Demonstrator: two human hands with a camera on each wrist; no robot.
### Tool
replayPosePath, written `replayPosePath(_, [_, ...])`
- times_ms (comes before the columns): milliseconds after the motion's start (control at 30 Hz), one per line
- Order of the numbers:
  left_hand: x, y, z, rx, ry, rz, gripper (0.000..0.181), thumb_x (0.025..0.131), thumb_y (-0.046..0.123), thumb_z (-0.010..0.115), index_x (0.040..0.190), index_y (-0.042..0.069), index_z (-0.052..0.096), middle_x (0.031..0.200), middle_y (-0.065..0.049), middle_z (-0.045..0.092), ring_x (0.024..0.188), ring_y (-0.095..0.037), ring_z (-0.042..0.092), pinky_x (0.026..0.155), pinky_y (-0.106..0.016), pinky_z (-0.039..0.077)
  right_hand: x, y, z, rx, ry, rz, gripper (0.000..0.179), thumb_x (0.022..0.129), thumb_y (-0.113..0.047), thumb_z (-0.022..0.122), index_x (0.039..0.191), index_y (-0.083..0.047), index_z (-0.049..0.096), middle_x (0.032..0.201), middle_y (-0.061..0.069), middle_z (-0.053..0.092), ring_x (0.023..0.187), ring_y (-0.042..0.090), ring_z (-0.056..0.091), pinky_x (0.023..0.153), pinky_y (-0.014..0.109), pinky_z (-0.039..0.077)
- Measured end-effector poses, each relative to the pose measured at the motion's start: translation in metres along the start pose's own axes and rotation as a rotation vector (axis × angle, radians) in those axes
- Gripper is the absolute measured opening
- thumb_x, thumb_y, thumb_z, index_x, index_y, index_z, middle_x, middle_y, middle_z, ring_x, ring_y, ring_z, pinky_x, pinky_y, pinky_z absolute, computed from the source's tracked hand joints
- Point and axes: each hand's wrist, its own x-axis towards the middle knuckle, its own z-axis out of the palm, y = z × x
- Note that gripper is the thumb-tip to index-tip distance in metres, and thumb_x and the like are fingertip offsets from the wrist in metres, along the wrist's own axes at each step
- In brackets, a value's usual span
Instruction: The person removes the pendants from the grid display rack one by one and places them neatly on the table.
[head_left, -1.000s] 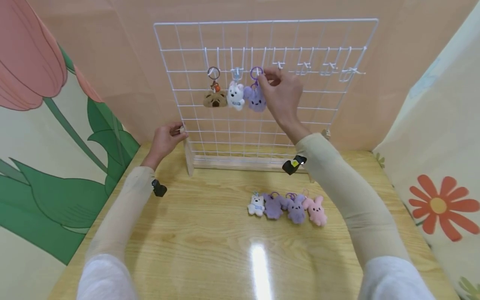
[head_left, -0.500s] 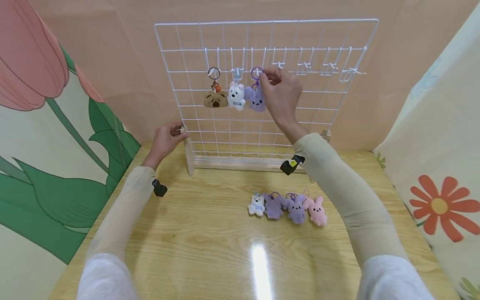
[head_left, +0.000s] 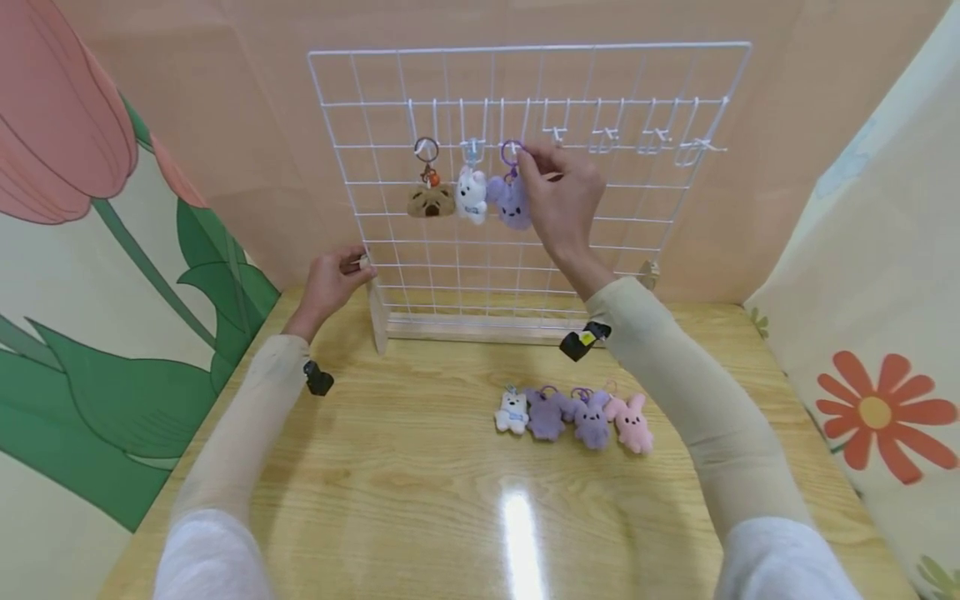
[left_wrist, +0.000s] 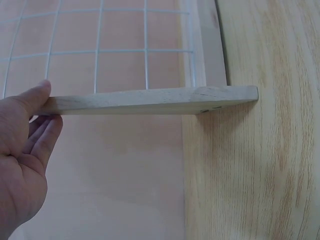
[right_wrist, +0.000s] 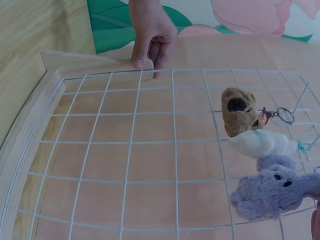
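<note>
R hand point(head_left: 566, 196): head view; thumb + finger pinch the purple ring point(head_left: 512, 152) at a hook point(head_left: 502, 121), prob. to guide it. We can't tell if it's fully on.
Purple toy point(head_left: 513, 207): hangs under the ring, next to the white toy point(head_left: 471, 196).
Table toys point(head_left: 592, 421): 4 in a row, rings at top, maybe b/c that's easy to grab.
L hand point(left_wrist: 22, 165): L wrist view; nips the wood leg point(left_wrist: 150, 100), we guess to keep the grid point(left_wrist: 96, 50) steady.
Wood leg: flat, pale, rounded corners.
Purple fur: R wrist view; fluffy, w/ dark eyes. Brown toy point(right_wrist: 232, 115): fuzzy too. Grid: thin wire squares.
</note>
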Motion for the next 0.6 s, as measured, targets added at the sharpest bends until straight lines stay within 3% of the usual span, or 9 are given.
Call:
replayPosePath(333, [0.001,-0.002,0.0,0.025,0.006,0.008,0.049,0.097,0.013,0.073,0.139,-0.007,0.058,0.135,-0.026,0.063,0.121,-0.039,0.065,0.098,-0.045,0.058,-0.006,-0.011,-0.009,0.072,0.009,0.039,0.012,0.092,-0.017,0.079,0.1,-0.008,0.082,0.092,0.009,0.079,0.07,0.003,0.064,0.061,0.013,0.053])
replayPosePath(600, [0.001,-0.001,0.0,0.005,0.004,0.0,0.051,0.097,0.013,0.073,0.139,-0.008,0.056,0.137,-0.026,0.061,0.122,-0.039,0.064,0.098,-0.044,0.058,-0.016,-0.018,-0.019,0.086,-0.021,-0.01,0.012,0.093,-0.017,0.078,0.1,-0.009,0.082,0.093,0.006,0.079,0.073,0.006,0.064,0.061,0.017,0.052])
